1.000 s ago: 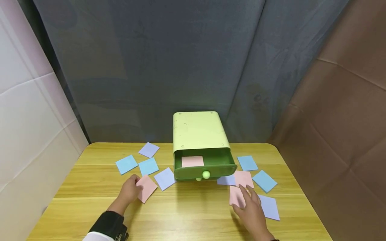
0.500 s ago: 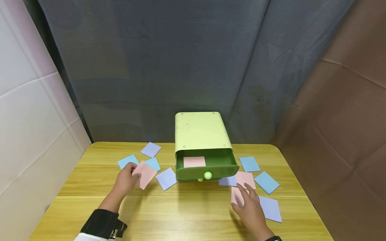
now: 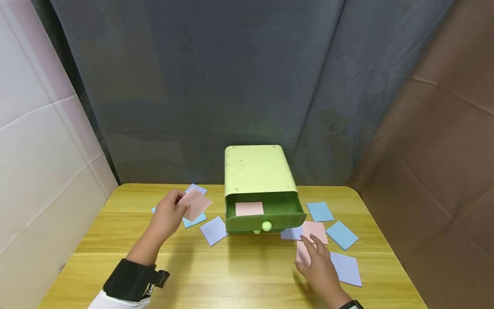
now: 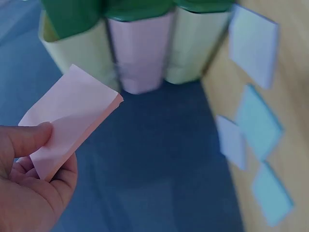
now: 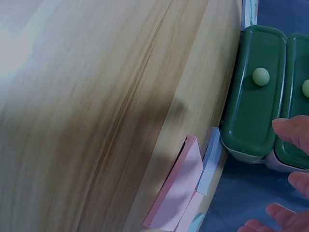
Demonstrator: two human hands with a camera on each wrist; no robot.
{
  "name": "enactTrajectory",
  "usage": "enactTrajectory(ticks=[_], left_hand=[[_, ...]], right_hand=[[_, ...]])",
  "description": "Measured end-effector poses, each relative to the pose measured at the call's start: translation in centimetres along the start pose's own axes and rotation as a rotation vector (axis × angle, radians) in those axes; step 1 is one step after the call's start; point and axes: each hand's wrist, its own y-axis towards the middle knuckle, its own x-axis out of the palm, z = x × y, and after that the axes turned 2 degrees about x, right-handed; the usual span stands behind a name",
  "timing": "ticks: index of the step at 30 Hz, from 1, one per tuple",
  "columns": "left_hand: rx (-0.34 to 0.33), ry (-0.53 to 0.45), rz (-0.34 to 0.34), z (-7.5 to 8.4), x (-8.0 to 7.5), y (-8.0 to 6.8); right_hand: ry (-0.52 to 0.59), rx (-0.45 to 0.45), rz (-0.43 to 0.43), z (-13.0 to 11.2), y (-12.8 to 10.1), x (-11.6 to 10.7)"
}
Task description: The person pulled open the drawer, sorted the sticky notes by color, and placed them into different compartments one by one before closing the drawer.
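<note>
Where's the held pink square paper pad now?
In the head view's left half, the left hand pinches the pink square paper pad, left of the open green drawer, partly hiding a lavender square pad.

Wood-grain table (image 3: 231,279), bottom of frame. On it: green drawer unit (image 3: 256,171), lower center. Lower left: blue pads (image 3: 196,220), lavender pads (image 3: 214,231). Lower right: more blue pads (image 3: 341,235), more lavender pads (image 3: 346,269), two pink pads (image 3: 317,231).

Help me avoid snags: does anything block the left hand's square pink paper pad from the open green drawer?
Nothing loose visibly blocks the held square pink paper pad from the open green drawer; its rim may need clearing. A square lavender paper pad lies lower, on the table.
</note>
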Motion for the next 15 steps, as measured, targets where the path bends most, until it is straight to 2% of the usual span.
enactTrajectory(ticks=[8,15], left_hand=[[0.106,0.002,-0.008,5.0,0.4,0.0],[0.212,0.020,-0.052,7.9,1.7,-0.3]], right_hand=[[-0.010,0.003,0.011,0.2,-0.3,-0.3],[0.014,-0.005,0.033,0.3,-0.6,-0.6]])
